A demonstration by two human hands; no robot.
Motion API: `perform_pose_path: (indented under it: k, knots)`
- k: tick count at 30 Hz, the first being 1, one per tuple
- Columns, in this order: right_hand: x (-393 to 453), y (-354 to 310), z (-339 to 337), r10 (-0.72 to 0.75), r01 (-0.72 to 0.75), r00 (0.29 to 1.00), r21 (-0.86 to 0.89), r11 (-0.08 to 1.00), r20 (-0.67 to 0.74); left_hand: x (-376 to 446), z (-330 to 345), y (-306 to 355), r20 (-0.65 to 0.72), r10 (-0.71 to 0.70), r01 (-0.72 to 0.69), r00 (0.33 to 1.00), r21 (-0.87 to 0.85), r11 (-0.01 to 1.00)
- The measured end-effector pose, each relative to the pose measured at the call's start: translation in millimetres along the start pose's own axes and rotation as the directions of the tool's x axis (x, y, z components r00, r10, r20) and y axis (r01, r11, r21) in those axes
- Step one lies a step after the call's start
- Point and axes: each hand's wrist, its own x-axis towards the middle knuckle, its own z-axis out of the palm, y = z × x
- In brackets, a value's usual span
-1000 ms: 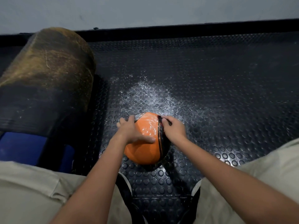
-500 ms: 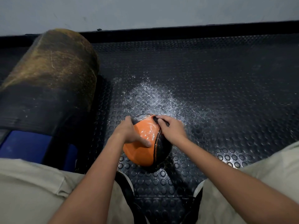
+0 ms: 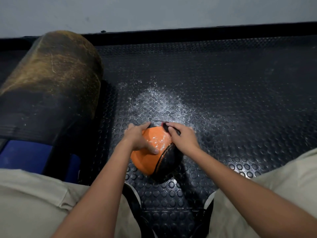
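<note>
Roll: a big dark roll (image 3: 51,79) lies at the far left, well apart from the hands.
Blue thing: a blue block (image 3: 25,157) sits under the roll's near end.
Left hand: the left hand (image 3: 137,138) lies on the orange side of the ball (image 3: 147,162). Its fingers bend over the far top and its thumb points right, across the orange. It grips the ball.
Ball: it sits on the mat (image 3: 240,100), between the two hands and just ahead of the person's feet. It is half orange, half black.
Seam: the seam (image 3: 163,157) between the two colours leans. It runs from upper right down to lower left.
Right hand: the right hand (image 3: 184,138) is on the black side, up at the top right. Its fingers curl on the ball and hold it. Something dark is under the fingertips, and it is too dim to tell what it is.
Dust: white dust (image 3: 159,102) lies on the mat just behind the ball, and some is on the orange side too.
What matters next: the ball is right under both hands, one on each side, so both are just as near. The left hand has more of the ball under it.
Change: a second ago the seam stood straight up and down. Now it leans, and black shows at the top. The ball has turned in the hands. Both hands are still on it.
</note>
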Motion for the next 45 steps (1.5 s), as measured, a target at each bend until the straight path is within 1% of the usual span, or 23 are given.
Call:
perform_pose_path:
  k: [2, 4, 5, 7, 10, 12, 14, 17, 19, 23, 25, 26, 28, 30, 31, 32, 34, 36, 38, 39, 42, 43, 45]
  knots:
    - [2, 9, -6, 0.121, -0.12, 0.992, 0.027, 0.992, -0.03, 2, 0, -2, -0.034, 0.038, -0.039, 0.999, -0.034, 0.999]
    - [3, 15, -9, 0.287, -0.286, 0.957, 0.035, 0.958, -0.033, 2, 2, -4, -0.079, 0.054, -0.062, 0.995, -0.092, 0.994]
    - [4, 15, -9, 0.324, -0.323, 0.945, 0.034, 0.946, -0.035, 2, 4, -5, -0.094, 0.056, -0.067, 0.994, -0.12, 0.991]
    - [5, 8, -4, 0.272, -0.27, 0.96, 0.039, 0.962, -0.063, 4, 5, -6, -0.091, 0.055, -0.069, 0.994, -0.164, 0.984]
    - [3, -4, 1, 0.049, -0.049, 0.998, 0.015, 0.999, -0.032, 10, 4, -7, -0.047, 0.049, -0.057, 0.998, -0.193, 0.979]
    - [2, -4, -1, -0.011, 0.01, 1.0, -0.008, 1.0, -0.021, 12, 2, -8, -0.026, -0.002, -0.003, 1.0, -0.174, 0.985]
    - [3, 6, -8, 0.073, -0.071, 0.996, 0.038, 0.997, -0.047, 13, 2, -10, 0.02, -0.045, 0.048, 0.999, -0.204, 0.978]
    - [3, 20, -12, 0.295, -0.291, 0.955, 0.069, 0.954, -0.045, 17, 5, -13, 0.054, 0.025, -0.013, 0.998, -0.203, 0.979]
    - [5, 15, -8, 0.274, -0.271, 0.96, 0.051, 0.961, -0.065, 19, 4, -12, 0.071, 0.042, -0.03, 0.997, -0.164, 0.986]
    - [6, -6, 2, 0.051, -0.05, 0.999, 0.043, 0.998, -0.018, 21, 7, -16, 0.071, 0.02, -0.007, 0.997, -0.171, 0.985]
    - [6, -6, 0, -0.004, 0.004, 1.0, 0.011, 1.0, -0.015, 14, 15, -15, 0.021, 0.01, -0.006, 1.0, -0.167, 0.986]
    - [6, -3, -3, 0.021, -0.02, 0.999, 0.022, 1.0, -0.028, 12, 19, -14, -0.022, 0.007, -0.01, 1.0, -0.15, 0.989]
    - [7, 9, -9, 0.146, -0.142, 0.988, 0.069, 0.987, -0.054, 10, 26, -14, -0.092, -0.004, -0.009, 0.996, -0.134, 0.991]
    - [6, 18, -13, 0.298, -0.292, 0.954, 0.104, 0.951, -0.045, 10, 31, -11, -0.077, -0.041, 0.027, 0.996, -0.183, 0.983]
    - [7, 19, -12, 0.329, -0.322, 0.943, 0.114, 0.94, -0.051, 10, 31, -8, -0.057, -0.055, 0.043, 0.997, -0.201, 0.979]
    - [8, 18, -10, 0.317, -0.309, 0.946, 0.109, 0.945, -0.067, 11, 31, -6, -0.044, -0.06, 0.05, 0.997, -0.201, 0.978]
    - [7, 7, -6, 0.219, -0.211, 0.972, 0.095, 0.973, -0.079, 14, 30, -7, -0.052, -0.035, 0.026, 0.998, -0.173, 0.985]
    - [7, -1, -3, 0.111, -0.107, 0.992, 0.075, 0.991, -0.053, 16, 29, -10, -0.081, -0.015, 0.001, 0.997, -0.168, 0.986]
    - [7, -3, -6, 0.067, -0.064, 0.997, 0.054, 0.997, -0.048, 13, 28, -13, -0.099, -0.029, 0.008, 0.995, -0.2, 0.98]
    - [7, 0, -8, 0.091, -0.087, 0.994, 0.058, 0.994, -0.058, 12, 27, -13, -0.106, -0.041, 0.017, 0.994, -0.215, 0.976]
    - [8, 19, -13, 0.298, -0.291, 0.952, 0.103, 0.951, -0.064, 5, 25, -12, -0.104, -0.026, 0.003, 0.994, -0.21, 0.978]
    - [7, 22, -12, 0.341, -0.334, 0.938, 0.105, 0.937, -0.061, 5, 25, -12, -0.096, -0.011, -0.009, 0.995, -0.204, 0.979]
    - [7, 17, -9, 0.314, -0.308, 0.946, 0.083, 0.948, -0.082, 6, 22, -13, -0.063, 0.004, -0.016, 0.998, -0.183, 0.983]
